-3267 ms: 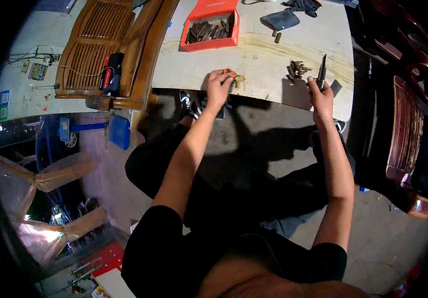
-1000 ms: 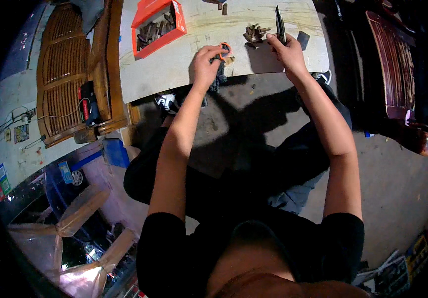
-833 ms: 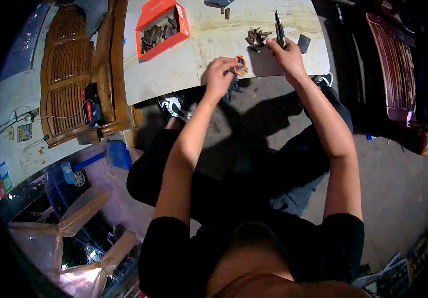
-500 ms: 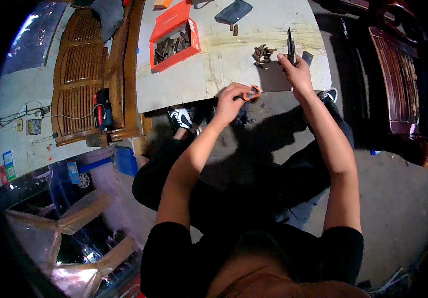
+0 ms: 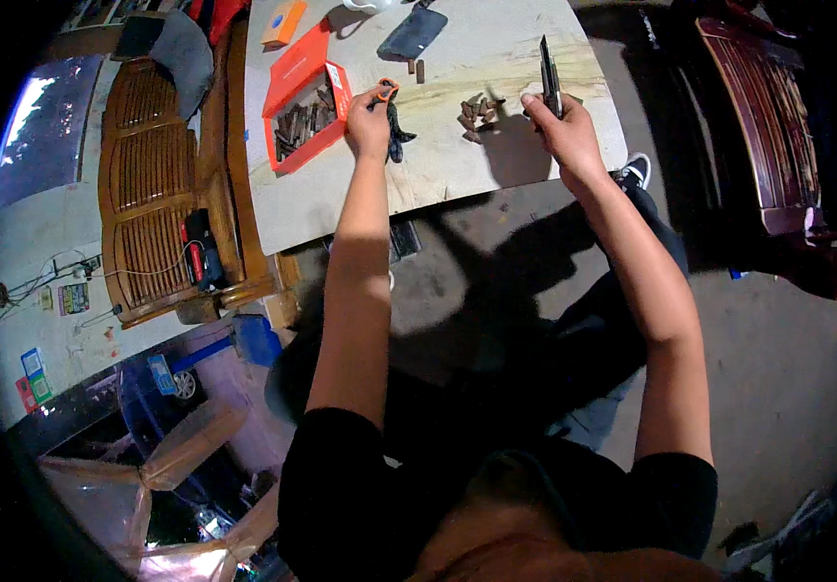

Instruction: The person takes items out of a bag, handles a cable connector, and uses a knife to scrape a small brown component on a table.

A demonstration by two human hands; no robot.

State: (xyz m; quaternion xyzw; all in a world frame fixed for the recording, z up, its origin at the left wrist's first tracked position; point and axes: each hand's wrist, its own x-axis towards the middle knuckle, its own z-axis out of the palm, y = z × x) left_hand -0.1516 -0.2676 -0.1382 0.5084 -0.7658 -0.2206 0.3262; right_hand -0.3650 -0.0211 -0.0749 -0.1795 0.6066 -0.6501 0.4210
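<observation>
My left hand [image 5: 368,124] is closed on a dark, limp item with an orange rim [image 5: 396,136], which looks like a glove; it lies over the table beside a red box. The open red box [image 5: 339,92] holds many short brown sticks [image 5: 304,126]. My right hand [image 5: 566,136] grips a dark utility knife [image 5: 549,78], its slim end pointing away from me. To the left of that hand, a small pile of brown stick pieces [image 5: 477,114] rests on the white table [image 5: 438,179].
Two more brown pieces [image 5: 420,71] lie near a dark flat phone-like thing [image 5: 411,34]. A small orange box [image 5: 283,23] and a white cup [image 5: 368,4] stand farther back. Wooden slatted seats flank the table, one at left [image 5: 151,175] and one at right [image 5: 763,126].
My left hand has moved from the table's near edge up and left to beside the red box, carrying the orange-rimmed item. The right hand keeps the knife. The view has shifted slightly.
</observation>
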